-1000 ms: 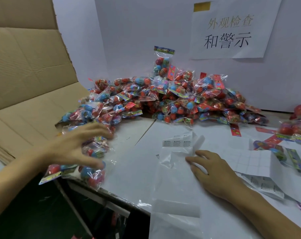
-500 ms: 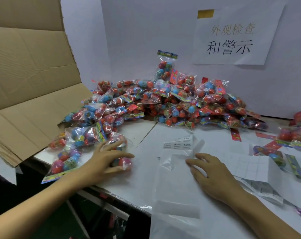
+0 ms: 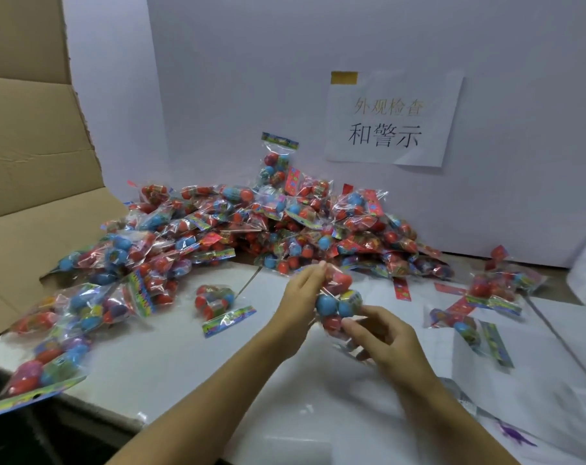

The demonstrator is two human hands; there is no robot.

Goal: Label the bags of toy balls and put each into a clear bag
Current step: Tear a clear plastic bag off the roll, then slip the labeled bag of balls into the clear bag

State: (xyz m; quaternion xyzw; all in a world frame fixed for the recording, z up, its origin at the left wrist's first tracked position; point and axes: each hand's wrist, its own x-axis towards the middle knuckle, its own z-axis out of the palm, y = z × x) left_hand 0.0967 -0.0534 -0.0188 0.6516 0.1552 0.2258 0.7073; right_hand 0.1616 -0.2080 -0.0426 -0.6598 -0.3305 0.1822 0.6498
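Observation:
A bag of toy balls [image 3: 337, 302], red and blue in clear film, is held upright above the white table between both hands. My left hand [image 3: 301, 297] grips its upper left side with curled fingers. My right hand [image 3: 382, 337] pinches its lower end from the right. A clear bag [image 3: 362, 355] seems to hang crumpled under my right hand. A big pile of ball bags [image 3: 268, 226] lies behind against the wall. One loose ball bag [image 3: 217, 305] lies left of my hands.
A cardboard box flap [image 3: 33, 182] stands at the left. More ball bags [image 3: 60, 330] spread to the table's left edge and at the right [image 3: 499, 286]. White label sheets [image 3: 526, 360] lie at the right. A paper sign [image 3: 392, 119] hangs on the wall.
My left hand lifted a ball bag from the left of the table and carried it to the middle. My right hand left the clear bag on the table and took the ball bag's lower end.

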